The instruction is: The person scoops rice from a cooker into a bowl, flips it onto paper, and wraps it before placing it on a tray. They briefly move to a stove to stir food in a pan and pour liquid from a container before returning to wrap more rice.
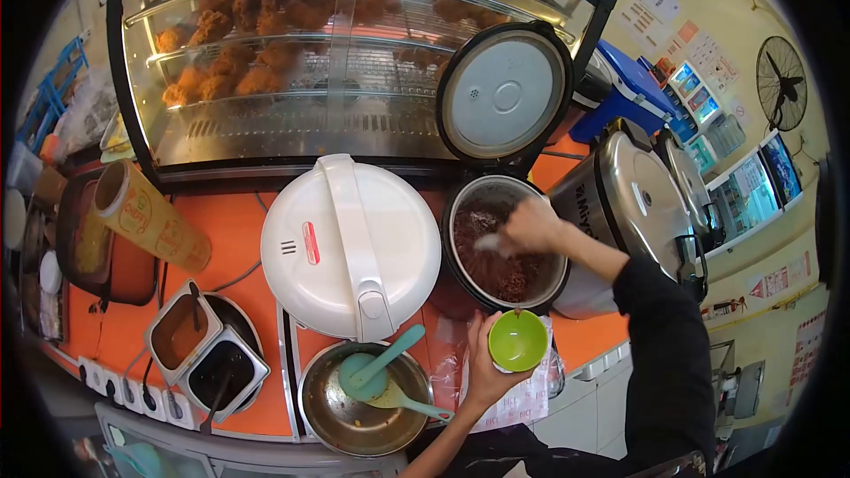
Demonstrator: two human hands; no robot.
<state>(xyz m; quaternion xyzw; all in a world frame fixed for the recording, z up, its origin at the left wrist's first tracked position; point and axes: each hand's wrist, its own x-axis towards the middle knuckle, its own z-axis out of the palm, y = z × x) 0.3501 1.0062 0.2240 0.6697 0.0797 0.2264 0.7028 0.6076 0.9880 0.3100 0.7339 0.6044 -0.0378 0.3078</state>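
Note:
My left hand [486,375] is closed round a small lime-green bowl [518,343], its open side facing up, held just in front of an open rice cooker [450,239]. Inside that cooker's pot lies dark reddish-brown rice [511,281]. Over the pot my right hand [533,227] grips a pale, motion-blurred utensil [489,242] that reaches down toward the rice; I cannot tell its exact kind. The cooker's round lid [506,88] stands raised behind the pot.
Left of the pot is a closed white rice cooker [301,204]. A metal bowl [323,420] with teal-handled scoops [364,376] sits in front. Sauce containers [183,329] and a tall cup stack [159,226] are further left. A steel cooker [611,204] stands right; a fried-food display case [266,137] is behind.

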